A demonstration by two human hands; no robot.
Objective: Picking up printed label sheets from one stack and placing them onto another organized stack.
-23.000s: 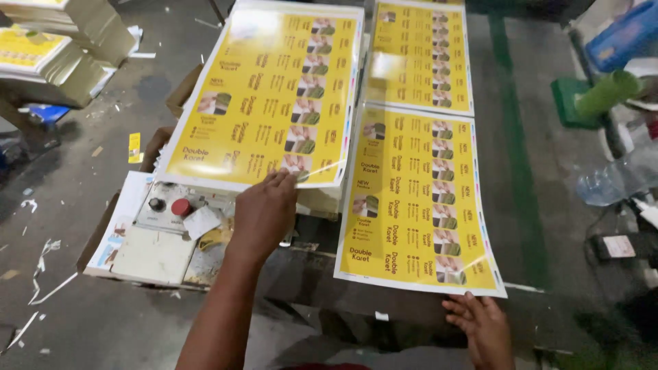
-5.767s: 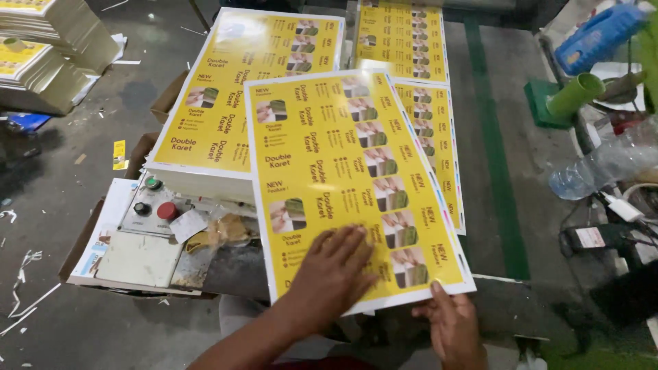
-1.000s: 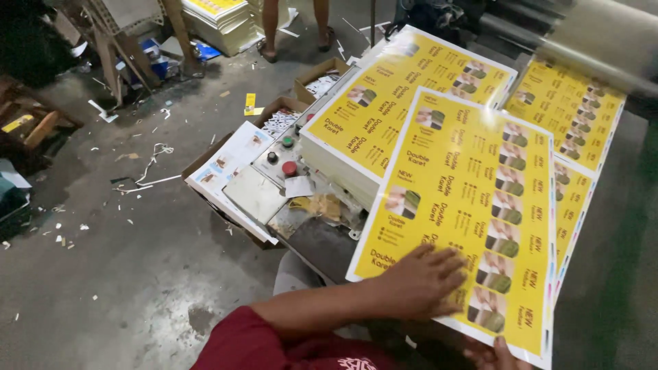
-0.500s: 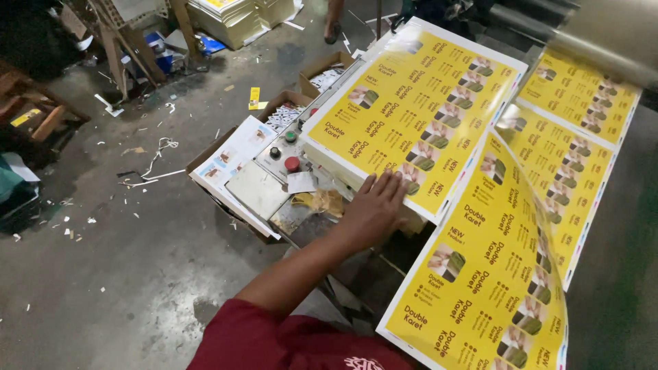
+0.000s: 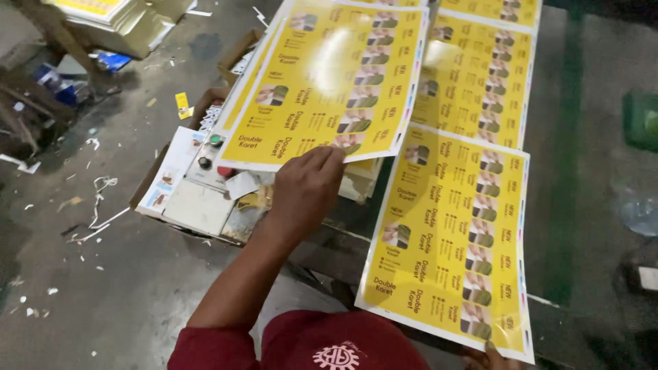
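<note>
Glossy yellow printed sheet (image 5: 329,82), topmost on a stack, lay tilted at upper centre, its near edge lifted a little. Pinched at that near edge by the left hand (image 5: 307,188), fingers closed on the paper, arm reaching up from a dark red sleeve. Rested on the stack of like sheets (image 5: 367,179), the white edges of the pile showing just below the hand.

Lay to the right of it, a second yellow sheet (image 5: 449,236), flat on the table (image 5: 582,171), its near corner reaching almost to the bottom of the view. Touched at that near corner by the right hand (image 5: 488,358), only fingertips in view; cannot tell whether gripping or merely pressing. Lay beyond that, a third sheet (image 5: 480,75), overlapped at its near edge by the second.

Stood left of the stack, a pale control box (image 5: 205,185) with green, black and red buttons. Spread further left, grey floor (image 5: 82,288) strewn with paper scraps.
</note>
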